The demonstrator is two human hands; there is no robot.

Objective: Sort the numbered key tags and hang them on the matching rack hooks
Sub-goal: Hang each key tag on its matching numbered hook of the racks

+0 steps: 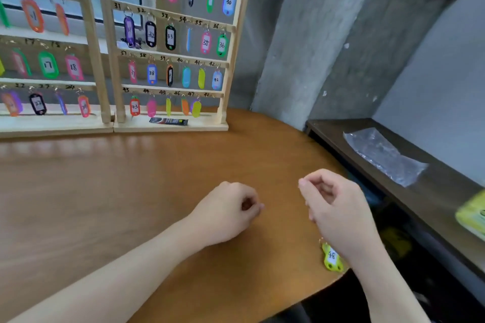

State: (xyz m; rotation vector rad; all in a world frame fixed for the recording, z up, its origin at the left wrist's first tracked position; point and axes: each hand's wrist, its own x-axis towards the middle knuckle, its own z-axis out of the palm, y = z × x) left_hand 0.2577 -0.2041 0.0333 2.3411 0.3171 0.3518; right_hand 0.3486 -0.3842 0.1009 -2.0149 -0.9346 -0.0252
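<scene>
Almost every hook on the wooden rack point(168, 42) already had a tag. The hook marked 48 point(210, 95), at the end of the bottom row, looked bare. One yellow tag point(331, 257) with 48 written on it lay on the brown bench point(131, 178), right at the near edge, partly under the right wrist.

The left hand point(228, 211) had its fingers curled in and held nothing that could be seen. The right hand point(333, 199) was curled too, with the fingertips close together, and it also seemed to hold nothing. Both hands were well apart from the rack.

The tag was the thing to worry about. It sat so near the edge that a bump from the right arm could knock it off the bench into the dark gap below, where it would be hard to find.

The hooks were small and close together. The tag next to hook 48 hung just beside it, so a hand reaching in could knock that one loose. The ring could also slip onto the wrong hook, since the numbers sat tight in a row.

A small dark packet point(168, 121) lay on the rack's base.
</scene>
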